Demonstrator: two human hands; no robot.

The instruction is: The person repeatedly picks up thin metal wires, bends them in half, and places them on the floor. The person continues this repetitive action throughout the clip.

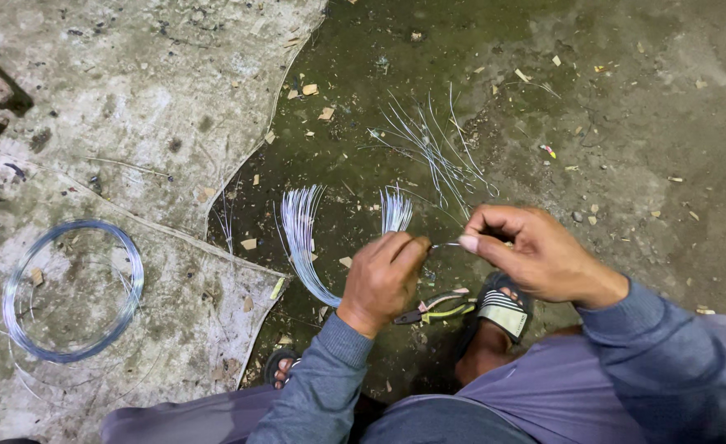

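- Underfoot, the dirty concrete floor fills the scene, dark and damp in the middle and right, strewn with small wood chips and scraps.
- A pale, stained sheet covers the left part; its ragged edge runs from the far middle down toward the near left, and the widest open room lies on the far right of the floor.
- A coil of thin grey wire lies flat on that sheet at the near left, well apart from the hands.
- A bent bundle of cut wires curves in a U from the left hand, both fanned ends pointing far.
- Loose wire pieces lie scattered on the dark floor, just beyond the hands.
- The right hand is closed, its thumb and fingers pinching one end of a single short wire.
- The left hand is closed around the bundle and pinches the other end of that wire.
- A sandal with a grey strap sits near the right hand.
- Pliers with yellow-black handles lie on the floor between the feet, just near of the hands, untouched.
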